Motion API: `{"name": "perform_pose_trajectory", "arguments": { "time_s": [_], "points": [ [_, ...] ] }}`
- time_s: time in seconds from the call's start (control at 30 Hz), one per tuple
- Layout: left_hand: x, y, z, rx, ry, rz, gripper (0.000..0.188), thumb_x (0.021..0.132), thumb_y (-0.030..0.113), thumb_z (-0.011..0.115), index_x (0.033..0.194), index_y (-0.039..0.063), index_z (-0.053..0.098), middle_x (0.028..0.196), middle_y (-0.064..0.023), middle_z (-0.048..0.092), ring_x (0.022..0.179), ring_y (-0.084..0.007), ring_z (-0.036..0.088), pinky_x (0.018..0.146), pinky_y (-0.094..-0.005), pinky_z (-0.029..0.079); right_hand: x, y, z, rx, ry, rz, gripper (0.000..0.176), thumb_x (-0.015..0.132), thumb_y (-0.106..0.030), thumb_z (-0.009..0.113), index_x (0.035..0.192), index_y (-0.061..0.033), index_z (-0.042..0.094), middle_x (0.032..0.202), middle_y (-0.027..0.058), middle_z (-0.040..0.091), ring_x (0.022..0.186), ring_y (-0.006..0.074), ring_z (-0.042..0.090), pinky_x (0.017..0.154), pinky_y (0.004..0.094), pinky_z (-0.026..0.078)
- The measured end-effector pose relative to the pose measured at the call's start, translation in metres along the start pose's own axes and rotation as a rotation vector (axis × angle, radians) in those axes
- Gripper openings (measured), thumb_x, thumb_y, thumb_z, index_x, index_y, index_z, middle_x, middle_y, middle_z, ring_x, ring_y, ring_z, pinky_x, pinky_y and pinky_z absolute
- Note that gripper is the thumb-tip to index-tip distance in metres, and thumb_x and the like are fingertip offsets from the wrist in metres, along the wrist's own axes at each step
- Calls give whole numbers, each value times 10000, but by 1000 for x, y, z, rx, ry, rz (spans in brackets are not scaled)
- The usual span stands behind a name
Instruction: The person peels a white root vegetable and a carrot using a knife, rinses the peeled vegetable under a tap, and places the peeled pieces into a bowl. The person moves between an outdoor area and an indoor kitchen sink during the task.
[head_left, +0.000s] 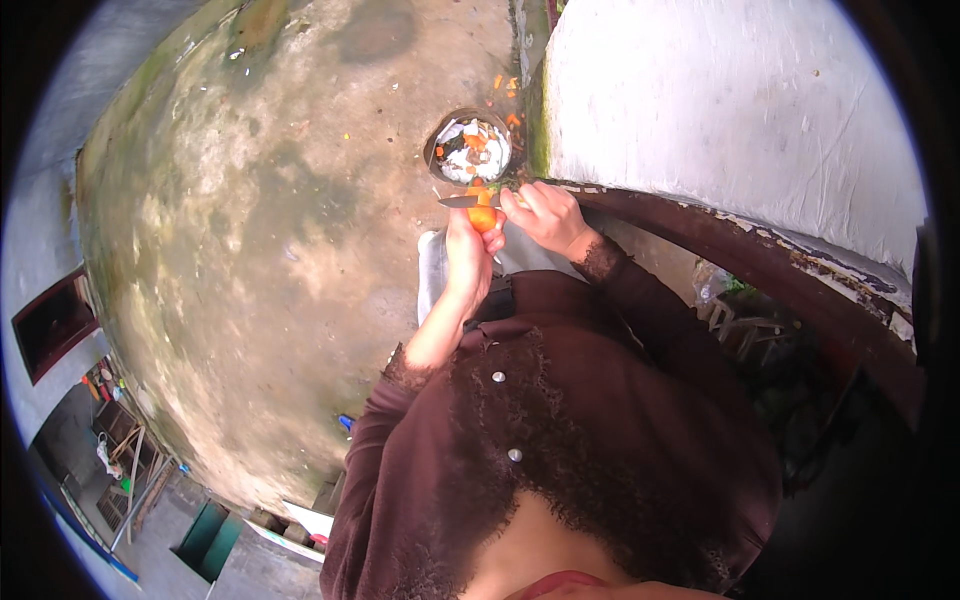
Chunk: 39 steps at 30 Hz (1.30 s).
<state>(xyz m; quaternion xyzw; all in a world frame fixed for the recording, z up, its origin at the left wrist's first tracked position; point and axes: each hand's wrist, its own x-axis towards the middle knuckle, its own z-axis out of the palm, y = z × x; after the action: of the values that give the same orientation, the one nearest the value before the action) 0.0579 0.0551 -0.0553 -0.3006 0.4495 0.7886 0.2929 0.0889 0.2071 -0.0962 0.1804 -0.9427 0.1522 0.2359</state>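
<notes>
My left hand (471, 251) holds an orange fruit or vegetable (481, 219) upright in its fingers; which kind it is I cannot tell. Across its top lies the blade of a kitchen knife (456, 202), its tip pointing left. The knife's handle is hidden inside my right hand (547, 217), which is closed around it. A strip of orange peel (484, 196) shows at the blade. Just beyond both hands, a round bin (430, 150) stands on the floor with white scraps and orange peelings (474, 141) in it.
Small orange scraps (513, 120) lie on the stained concrete floor (300, 225) between the bin and a whitewashed wall (712, 90). A dark red wooden beam or frame (750, 247) runs along the right. At the lower left are a doorway with stored wooden things (124, 442) and a green recess (208, 541).
</notes>
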Motion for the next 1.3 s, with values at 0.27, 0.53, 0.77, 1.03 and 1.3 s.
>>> {"name": "perform_pose_trajectory", "arguments": {
  "time_s": [0.27,0.53,0.77,1.03,1.3],
  "points": [
    [7,14,-5,90,-159,22,453,1047,412,276,972,22,494,693,-74,505,500,-76,321,463,-226,284,4,21,18,44,-38,212,328,756,-57,646,1079,-108,625,739,27,469,628,180,575,510,307,485],
    [10,28,-14,73,-166,32,457,1048,438,273,982,48,503,701,-45,480,524,-75,311,475,-220,288,22,-15,1,75,57,47,332,746,-96,674,1073,-119,617,753,10,465,612,139,556,509,261,478],
    [8,37,-26,57,-362,-3,462,1044,442,291,1033,37,514,725,-47,482,546,-87,335,500,-228,312,23,-5,18,-42,-41,299,345,753,-63,685,1092,-94,625,722,47,473,606,205,567,508,325,471],
    [12,46,-34,-213,-484,-18,434,1028,421,353,1143,42,530,1026,-133,594,741,-178,507,637,-287,436,19,-14,0,109,150,342,306,789,-77,697,1090,-71,639,730,68,497,615,237,570,509,351,459],
    [13,38,-28,-141,-229,18,578,969,595,364,1018,51,550,892,-75,607,734,-158,599,598,-266,496,24,-40,-24,95,171,49,298,762,-124,689,1055,-91,651,712,17,462,568,159,533,492,289,450]
  ]
}}
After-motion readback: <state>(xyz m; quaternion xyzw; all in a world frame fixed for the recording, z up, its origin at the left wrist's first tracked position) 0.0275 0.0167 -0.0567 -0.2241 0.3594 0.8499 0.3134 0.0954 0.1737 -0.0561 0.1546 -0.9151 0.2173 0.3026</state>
